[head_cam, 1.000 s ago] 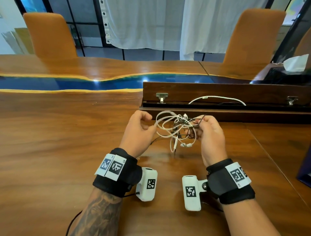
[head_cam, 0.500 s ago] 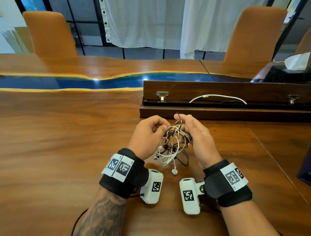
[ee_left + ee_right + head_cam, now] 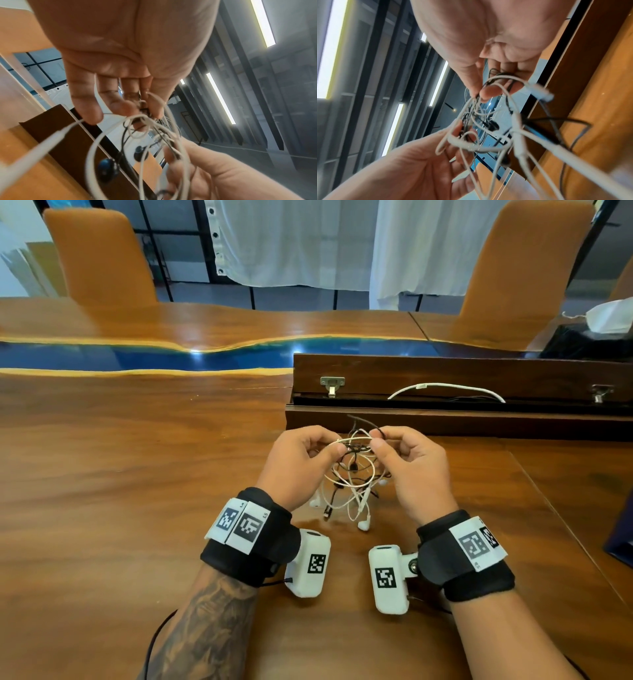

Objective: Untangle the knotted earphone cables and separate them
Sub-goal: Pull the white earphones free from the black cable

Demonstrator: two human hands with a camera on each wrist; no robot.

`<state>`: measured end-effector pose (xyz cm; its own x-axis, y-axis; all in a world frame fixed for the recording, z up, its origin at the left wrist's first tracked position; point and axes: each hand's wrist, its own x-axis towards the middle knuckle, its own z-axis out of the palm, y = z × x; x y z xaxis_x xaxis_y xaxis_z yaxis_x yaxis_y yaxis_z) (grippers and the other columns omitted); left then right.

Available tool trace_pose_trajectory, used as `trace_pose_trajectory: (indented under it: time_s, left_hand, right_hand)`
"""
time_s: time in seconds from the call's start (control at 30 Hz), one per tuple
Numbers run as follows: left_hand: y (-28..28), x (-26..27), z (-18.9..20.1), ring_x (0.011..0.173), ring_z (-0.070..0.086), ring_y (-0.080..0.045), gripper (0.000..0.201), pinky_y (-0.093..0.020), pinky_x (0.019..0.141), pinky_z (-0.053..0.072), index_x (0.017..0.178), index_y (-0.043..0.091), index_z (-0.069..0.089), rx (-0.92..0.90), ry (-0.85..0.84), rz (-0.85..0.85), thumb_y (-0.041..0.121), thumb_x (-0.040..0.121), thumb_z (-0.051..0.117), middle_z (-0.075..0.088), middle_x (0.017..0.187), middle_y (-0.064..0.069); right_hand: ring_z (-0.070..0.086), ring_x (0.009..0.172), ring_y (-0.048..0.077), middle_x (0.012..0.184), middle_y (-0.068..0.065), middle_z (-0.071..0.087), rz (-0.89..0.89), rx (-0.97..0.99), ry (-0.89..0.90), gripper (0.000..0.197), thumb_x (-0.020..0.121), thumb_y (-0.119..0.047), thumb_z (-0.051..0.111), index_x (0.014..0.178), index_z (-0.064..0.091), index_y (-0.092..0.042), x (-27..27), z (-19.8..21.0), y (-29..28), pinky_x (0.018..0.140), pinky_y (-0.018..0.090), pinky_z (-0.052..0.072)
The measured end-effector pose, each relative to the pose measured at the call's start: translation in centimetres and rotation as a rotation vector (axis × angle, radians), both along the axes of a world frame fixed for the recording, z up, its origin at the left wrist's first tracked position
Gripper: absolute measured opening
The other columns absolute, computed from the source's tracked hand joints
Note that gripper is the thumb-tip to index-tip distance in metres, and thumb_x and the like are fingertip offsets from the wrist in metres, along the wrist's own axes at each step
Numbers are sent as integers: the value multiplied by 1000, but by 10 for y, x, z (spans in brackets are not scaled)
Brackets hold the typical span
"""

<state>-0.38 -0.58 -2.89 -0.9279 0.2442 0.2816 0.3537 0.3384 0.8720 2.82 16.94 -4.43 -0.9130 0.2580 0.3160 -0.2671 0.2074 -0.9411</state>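
A tangle of white and black earphone cables (image 3: 354,474) hangs above the wooden table (image 3: 137,491), held between both hands. My left hand (image 3: 301,460) pinches a white strand at the tangle's upper left. At the upper right, my right hand (image 3: 407,463) pinches a black strand with thumb and forefinger. White earbuds (image 3: 363,523) and a plug dangle down to the table. The left wrist view shows my left hand (image 3: 130,106) with fingertips closed on the cables (image 3: 150,129). In the right wrist view my right hand (image 3: 481,93) pinches the knot (image 3: 481,121).
An open dark wooden cable box (image 3: 445,419) lies just behind the hands, with a white cable (image 3: 445,386) arching out of it. Two orange chairs (image 3: 99,258) stand beyond the table. A dark object (image 3: 621,539) sits at the right edge.
Both hands drew together from a wider spread, then lifted the tangle a little and moved apart slightly. The right fingers shifted onto a black strand at the top.
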Motion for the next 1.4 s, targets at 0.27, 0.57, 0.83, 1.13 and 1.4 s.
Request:
trace_pose_trajectory:
  time_s: [0.27,0.57,0.83,1.13,1.4]
  left_hand:
    - [1,-2,-2,64,50,-1,29,-17,64,45,85,8,65,30,30,130,33,98,61,62,73,3]
    - [6,2,0,86,68,-23,13,-33,69,60,101,16,67,165,-62,-26,6,95,65,71,97,-7]
    - [3,0,1,75,61,-7,13,-19,69,53,100,17,71,164,-19,24,8,91,70,66,85,-2]
    - [-3,-5,-4,65,51,-5,12,-27,64,48,81,25,64,-53,24,196,25,93,67,61,73,10]
    - [2,0,7,72,73,-22,24,-28,53,53,103,17,61,181,-261,102,6,101,40,77,88,-5]
  right_hand:
    - [67,76,8,76,-1,70,-133,95,-13,17,99,-23,63,114,58,-25,-3,0,5,78,34,55]
    - [60,109,2,115,-14,66,28,210,55,29,93,-14,68,114,66,-33,6,11,5,92,23,49]
    - [63,85,5,91,-5,67,-4,178,25,9,98,-16,62,95,65,-25,2,8,4,75,19,52]
    - [67,84,8,90,-1,69,-98,-149,99,14,102,-8,53,99,60,-19,0,9,-1,76,21,52]
    - [60,69,2,77,-7,64,61,-177,61,18,103,-3,48,96,57,-17,3,11,-11,64,18,51]
